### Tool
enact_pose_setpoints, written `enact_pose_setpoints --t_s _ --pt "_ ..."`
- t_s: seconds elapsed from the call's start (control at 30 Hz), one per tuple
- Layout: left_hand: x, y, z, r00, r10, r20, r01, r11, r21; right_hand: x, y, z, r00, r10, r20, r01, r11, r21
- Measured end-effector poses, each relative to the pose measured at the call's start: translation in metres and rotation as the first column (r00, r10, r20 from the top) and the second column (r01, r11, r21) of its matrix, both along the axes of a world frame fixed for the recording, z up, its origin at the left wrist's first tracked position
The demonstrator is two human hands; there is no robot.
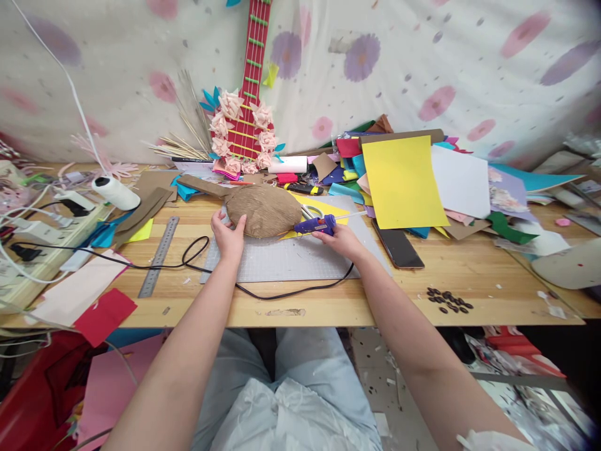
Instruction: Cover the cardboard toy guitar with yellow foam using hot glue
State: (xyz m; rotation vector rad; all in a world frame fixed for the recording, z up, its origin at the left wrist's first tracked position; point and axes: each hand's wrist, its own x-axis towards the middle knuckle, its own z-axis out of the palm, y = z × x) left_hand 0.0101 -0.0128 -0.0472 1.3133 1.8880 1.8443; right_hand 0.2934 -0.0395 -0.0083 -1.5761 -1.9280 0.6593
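My left hand (228, 237) grips the near left edge of a brown paper-covered oval body (263, 210), with its thumb on top. From that body a flat brown neck (204, 186) runs out to the left. In my right hand (340, 240) is a blue glue gun (315, 225), its nozzle pointing left at the body's right edge. Whether the nozzle touches the edge I cannot tell. Underneath lies a grey cutting mat (282, 266), with yellow paper on it and scissors (310, 212) behind the glue gun.
A red paper guitar with pink flowers (244, 128) leans on the back wall. A black cord (291, 297) loops across the mat's front. To the left are a steel ruler (159, 257) and a power strip (47, 250); to the right, a phone (399, 245), yellow sheet (404, 181) and dark beads (448, 300).
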Motion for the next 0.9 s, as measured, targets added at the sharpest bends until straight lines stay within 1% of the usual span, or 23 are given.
enact_pose_setpoints --t_s 0.2,0.4,0.6,0.7,0.77,0.8,0.87,0.9 --pt "0.0 0.001 -0.001 1.0 0.001 -0.004 -0.001 1.0 0.013 -0.002 0.0 -0.001 1.0 0.0 0.004 0.0 1.0 0.016" --pt "0.0 0.0 0.0 1.0 0.005 -0.019 -0.004 1.0 0.028 -0.003 0.002 -0.004 0.998 0.047 -0.03 -0.046 0.998 0.033" --pt "0.0 -0.001 0.001 1.0 0.009 -0.025 -0.008 1.0 0.023 -0.01 0.004 -0.01 0.99 0.112 -0.086 -0.105 0.991 0.082" --pt "0.001 -0.001 0.002 1.0 0.006 -0.021 -0.006 1.0 0.012 -0.013 0.002 -0.008 0.978 0.132 -0.159 -0.125 0.991 0.052" --pt "0.001 -0.002 0.003 1.0 0.001 -0.014 -0.001 1.0 0.005 -0.011 0.002 -0.004 0.967 0.092 -0.237 -0.094 0.996 0.0" --pt "0.0 -0.002 0.003 1.0 -0.001 -0.011 0.001 1.0 0.005 -0.007 0.002 -0.002 0.96 0.048 -0.276 -0.055 0.998 -0.018" --pt "0.0 -0.002 0.002 1.0 -0.004 -0.005 0.004 1.0 0.01 0.005 0.006 0.0 0.939 -0.086 -0.334 0.084 0.996 -0.022" --pt "0.0 -0.002 0.002 1.0 -0.004 -0.003 0.004 1.0 0.016 0.013 0.009 -0.001 0.923 -0.167 -0.347 0.177 0.984 -0.003"
